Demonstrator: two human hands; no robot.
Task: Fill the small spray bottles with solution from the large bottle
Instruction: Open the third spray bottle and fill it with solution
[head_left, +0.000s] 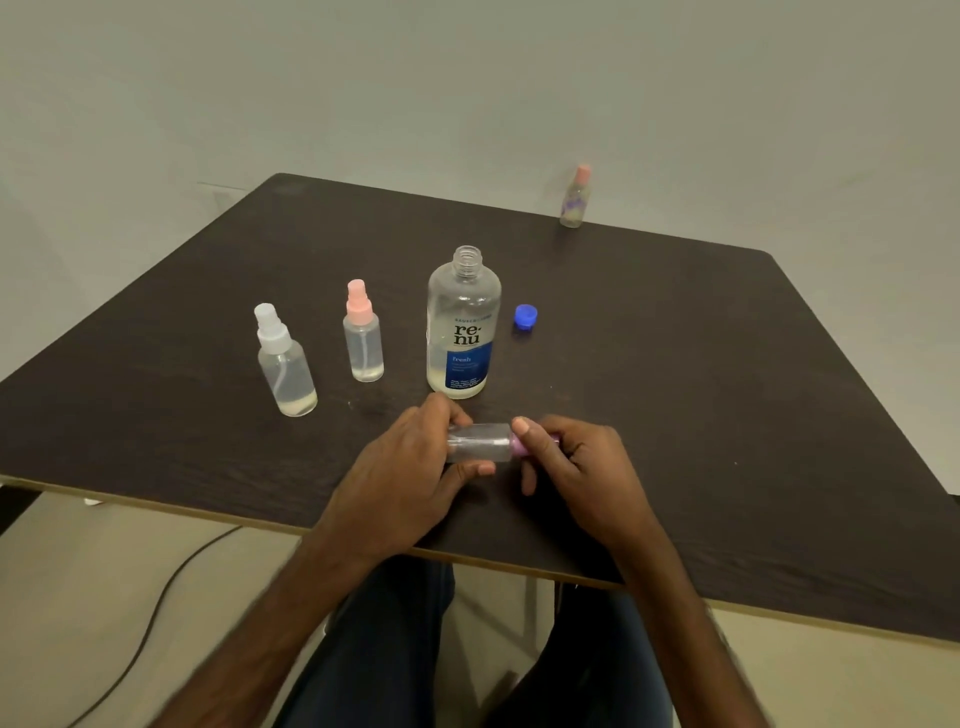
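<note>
**Step: spray head of the third small bottle, ahead of the pour**

Your left hand (410, 467) is curled round the body of the small clear plastic spray bottle (480, 441). You hold it on its side just above the near part of the dark wooden table (675, 389). Your right hand (576, 462) pinches its purple spray cap (519, 447) with thumb on top and fingers wrapped under. This reads as a twist at the cap. I can't tell the direction, but the bottle looks empty, so likely unscrewing.

The large clear solution bottle with blue label (462, 332) stands open just behind your hands, with its round blue cap (525, 317) beside it on the right. Its liquid level looks low.

The white-capped spray bottle (285, 364) and the pink-capped spray bottle (363, 343) stand to the left, capped, each with a little liquid at the bottom. A patterned small bottle (575, 197) sits well apart at the far edge.

Next:
- Get the head and dip tube clear and park them.
- Stand the bottle upright.
- Keep one hand on it, since the neck is narrow and the large bottle needs a steep tilt.
</note>
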